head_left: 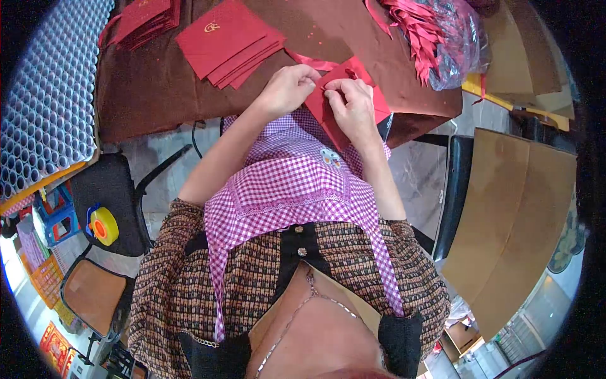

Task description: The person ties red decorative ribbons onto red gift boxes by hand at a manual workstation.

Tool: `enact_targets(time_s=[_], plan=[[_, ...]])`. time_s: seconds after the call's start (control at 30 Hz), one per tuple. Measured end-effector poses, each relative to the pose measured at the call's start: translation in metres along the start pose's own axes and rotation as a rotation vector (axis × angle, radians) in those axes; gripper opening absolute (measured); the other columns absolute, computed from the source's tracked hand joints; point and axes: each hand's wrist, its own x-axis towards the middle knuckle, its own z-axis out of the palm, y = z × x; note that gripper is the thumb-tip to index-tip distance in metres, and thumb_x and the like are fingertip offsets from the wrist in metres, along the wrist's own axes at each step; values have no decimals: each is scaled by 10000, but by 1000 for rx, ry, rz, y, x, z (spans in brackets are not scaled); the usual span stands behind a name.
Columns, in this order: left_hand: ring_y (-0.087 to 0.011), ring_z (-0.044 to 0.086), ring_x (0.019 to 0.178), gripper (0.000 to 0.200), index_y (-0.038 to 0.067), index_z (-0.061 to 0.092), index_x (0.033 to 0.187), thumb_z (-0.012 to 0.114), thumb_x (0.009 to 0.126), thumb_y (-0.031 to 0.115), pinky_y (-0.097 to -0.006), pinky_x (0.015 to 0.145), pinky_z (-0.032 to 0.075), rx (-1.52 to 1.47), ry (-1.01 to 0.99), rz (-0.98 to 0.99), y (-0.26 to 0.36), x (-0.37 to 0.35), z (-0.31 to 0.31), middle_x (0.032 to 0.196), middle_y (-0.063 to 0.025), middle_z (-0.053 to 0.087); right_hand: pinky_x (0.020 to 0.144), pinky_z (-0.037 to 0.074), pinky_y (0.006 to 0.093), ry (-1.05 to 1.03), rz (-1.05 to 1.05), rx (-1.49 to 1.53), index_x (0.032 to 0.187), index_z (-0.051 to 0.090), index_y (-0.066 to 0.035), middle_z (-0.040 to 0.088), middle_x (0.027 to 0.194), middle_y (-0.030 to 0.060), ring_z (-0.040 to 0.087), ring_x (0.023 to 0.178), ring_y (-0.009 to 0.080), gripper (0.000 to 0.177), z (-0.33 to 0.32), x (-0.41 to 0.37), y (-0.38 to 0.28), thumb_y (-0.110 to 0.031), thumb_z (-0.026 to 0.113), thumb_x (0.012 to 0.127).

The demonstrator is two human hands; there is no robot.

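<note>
A red card envelope lies at an angle at the table's front edge, partly beneath my hands. Its red ribbon runs out past the upper left edge, and a small dark red knot or loop shows near the top. My left hand is closed in a pinch at the envelope's left side; its fingertips seem to hold the ribbon, though a thin part of it is hard to see. My right hand rests over the envelope, thumb and forefinger pinched together on a bit of ribbon.
A fanned stack of red envelopes lies left on the brown-covered table, with another stack farther left. Red ribbons sit by a clear plastic bag. Cardboard stands right; a tube rack and chair are left.
</note>
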Motion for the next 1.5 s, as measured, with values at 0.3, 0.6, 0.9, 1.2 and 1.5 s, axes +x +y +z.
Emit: enact_targets(time_s=[0.3, 0.6, 0.9, 1.2, 1.5], plan=[[-109, 592, 785, 210, -23, 626, 1036, 567, 851, 56, -272, 724, 495, 74, 69, 73, -1, -3, 4, 887, -95, 667, 804, 389, 367, -5, -41, -62, 827, 661, -64, 649, 790, 70, 575, 792, 233, 80, -1, 2, -7, -115, 643, 768], [-332, 597, 898, 178, 25, 644, 975, 557, 830, 81, -410, 822, 481, 379, 158, 209, 16, -11, 11, 910, -174, 654, 739, 383, 420, -37, -71, -254, 785, 623, -32, 617, 752, 125, 557, 760, 305, 64, -2, 7, -28, -51, 621, 724], [-346, 595, 906, 172, 28, 648, 950, 542, 828, 84, -425, 833, 473, 337, 193, 222, 16, -14, 16, 909, -169, 655, 678, 434, 425, 15, -68, -175, 810, 608, -4, 614, 755, 166, 571, 717, 330, 83, 4, 3, -24, -34, 609, 733], [-330, 630, 885, 196, 35, 654, 988, 546, 837, 99, -404, 807, 497, 209, 191, 112, 19, -14, 16, 919, -180, 654, 663, 496, 304, -3, 200, 193, 873, 567, 23, 628, 760, 112, 616, 704, 177, 130, -3, 3, -14, -29, 627, 770], [-341, 617, 905, 193, 33, 653, 975, 543, 834, 106, -408, 818, 486, 297, 218, 137, 23, -17, 20, 917, -181, 652, 660, 485, 282, 44, 268, 257, 856, 560, 12, 618, 762, 87, 597, 713, 137, 101, 6, -1, -16, -3, 601, 766]])
